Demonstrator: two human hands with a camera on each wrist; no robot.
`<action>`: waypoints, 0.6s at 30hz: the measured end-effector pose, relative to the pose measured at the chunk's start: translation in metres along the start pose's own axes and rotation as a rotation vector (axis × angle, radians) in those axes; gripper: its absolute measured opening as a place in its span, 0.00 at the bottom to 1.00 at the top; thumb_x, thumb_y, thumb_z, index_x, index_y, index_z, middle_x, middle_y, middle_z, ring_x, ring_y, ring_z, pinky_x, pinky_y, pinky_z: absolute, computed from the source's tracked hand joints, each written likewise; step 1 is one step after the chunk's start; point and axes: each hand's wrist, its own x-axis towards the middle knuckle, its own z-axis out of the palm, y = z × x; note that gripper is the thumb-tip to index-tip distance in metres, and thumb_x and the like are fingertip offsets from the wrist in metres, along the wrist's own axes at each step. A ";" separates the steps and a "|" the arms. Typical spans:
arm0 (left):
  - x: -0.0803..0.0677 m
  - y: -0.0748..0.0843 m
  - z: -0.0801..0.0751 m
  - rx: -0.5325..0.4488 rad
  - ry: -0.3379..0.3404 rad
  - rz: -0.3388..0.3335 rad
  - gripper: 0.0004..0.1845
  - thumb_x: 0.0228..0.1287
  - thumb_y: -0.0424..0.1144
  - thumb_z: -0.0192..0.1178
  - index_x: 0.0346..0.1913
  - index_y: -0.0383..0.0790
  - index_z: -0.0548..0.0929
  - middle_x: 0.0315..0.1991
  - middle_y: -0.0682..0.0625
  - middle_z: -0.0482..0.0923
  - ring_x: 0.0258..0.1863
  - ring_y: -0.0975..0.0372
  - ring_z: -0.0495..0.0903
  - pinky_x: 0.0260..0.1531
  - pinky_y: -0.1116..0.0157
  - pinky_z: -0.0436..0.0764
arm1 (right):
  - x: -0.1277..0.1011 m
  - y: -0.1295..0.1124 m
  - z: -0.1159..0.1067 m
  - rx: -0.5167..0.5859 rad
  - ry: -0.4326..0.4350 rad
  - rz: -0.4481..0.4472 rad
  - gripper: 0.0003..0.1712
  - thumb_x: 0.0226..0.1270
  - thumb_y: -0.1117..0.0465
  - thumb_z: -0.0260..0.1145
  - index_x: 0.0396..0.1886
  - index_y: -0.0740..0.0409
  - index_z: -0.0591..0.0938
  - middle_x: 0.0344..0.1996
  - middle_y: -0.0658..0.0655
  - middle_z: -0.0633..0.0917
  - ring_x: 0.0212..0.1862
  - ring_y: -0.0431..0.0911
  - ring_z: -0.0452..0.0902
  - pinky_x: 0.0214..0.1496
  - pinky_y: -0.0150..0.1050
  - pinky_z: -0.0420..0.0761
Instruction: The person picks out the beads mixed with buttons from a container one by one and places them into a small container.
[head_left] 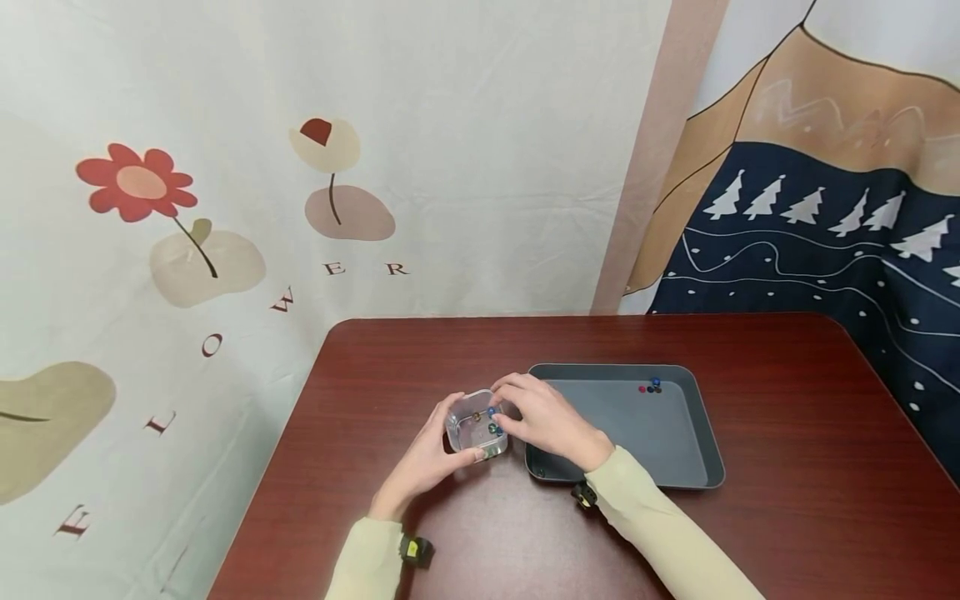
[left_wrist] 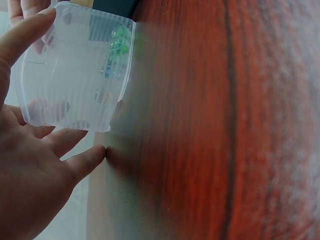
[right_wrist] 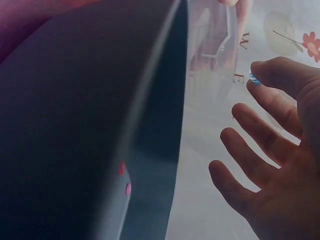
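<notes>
My left hand (head_left: 431, 450) grips a clear plastic container (head_left: 459, 435) by its sides, thumb on the near wall. Several small glass marbles (head_left: 492, 428) lie inside; green ones (left_wrist: 120, 47) show through the wall in the left wrist view. Over the container's right side, my right hand (head_left: 543, 417) has its fingertips at the opening. A blue-and-white striped marble (right_wrist: 254, 78) is pinched between its thumb and index finger, the other fingers spread apart. Beneath the right forearm, a grey tray (head_left: 622, 433) is partly covered.
Small red, black and blue pieces (head_left: 651, 389) sit near the tray's far right corner, and a green one (head_left: 541, 472) in its near left corner. The dark red wooden table (head_left: 405, 358) extends around both. Behind it hangs a printed curtain (head_left: 487, 167).
</notes>
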 end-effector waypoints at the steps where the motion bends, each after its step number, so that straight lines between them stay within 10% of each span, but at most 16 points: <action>1: 0.000 0.000 0.000 -0.001 -0.001 -0.001 0.51 0.56 0.49 0.78 0.79 0.47 0.61 0.73 0.46 0.66 0.65 0.52 0.72 0.65 0.46 0.68 | 0.000 0.000 0.001 0.000 -0.005 0.006 0.08 0.67 0.58 0.75 0.43 0.52 0.87 0.53 0.52 0.84 0.51 0.47 0.80 0.51 0.43 0.81; 18: 0.001 -0.002 0.000 -0.018 -0.004 0.000 0.51 0.56 0.48 0.78 0.79 0.46 0.60 0.72 0.45 0.67 0.64 0.51 0.73 0.64 0.44 0.69 | -0.010 0.002 -0.008 0.012 -0.002 0.072 0.14 0.71 0.56 0.72 0.54 0.51 0.87 0.59 0.51 0.83 0.57 0.47 0.81 0.56 0.47 0.81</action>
